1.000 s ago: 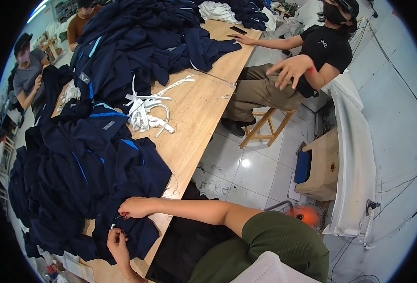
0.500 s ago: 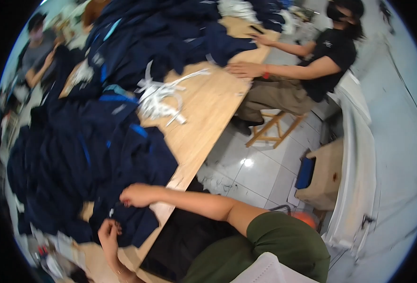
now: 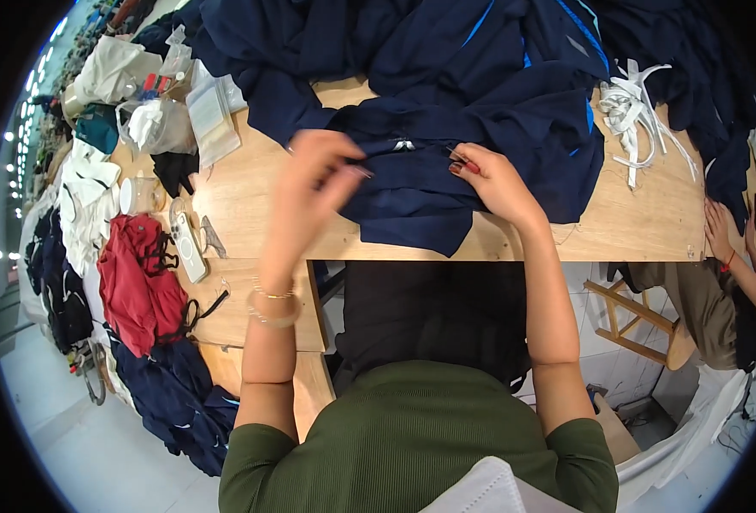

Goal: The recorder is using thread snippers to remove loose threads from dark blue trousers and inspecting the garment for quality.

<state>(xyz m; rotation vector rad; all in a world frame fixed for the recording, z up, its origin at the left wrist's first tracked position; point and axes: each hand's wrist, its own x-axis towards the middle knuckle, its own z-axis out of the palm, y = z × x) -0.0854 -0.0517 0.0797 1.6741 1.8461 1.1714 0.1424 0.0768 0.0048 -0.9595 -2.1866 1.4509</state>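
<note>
A navy garment [image 3: 420, 192] lies on the wooden table in front of me, with a small white mark or label at its neck area. My right hand [image 3: 493, 179] is closed in a pinch at the garment's right side, beside that label; the cloth edge appears to be between its thumb and fingers. My left hand [image 3: 314, 175] is over the garment's left side, smeared by motion. Its fingers look bent, but whether they hold anything cannot be made out. A bracelet [image 3: 273, 306] circles my left wrist.
More navy garments with blue trim [image 3: 480, 51] are heaped behind. White straps [image 3: 630, 115] lie at right, near a co-worker's hand [image 3: 718, 231]. At left are a phone [image 3: 190, 246], a red bag [image 3: 141, 282], a plastic tub [image 3: 141, 195] and plastic bags [image 3: 213, 120].
My view has turned to the left and now faces the table squarely. My left hand is raised and moving; my right hand stays at the garment, beside the white label.
</note>
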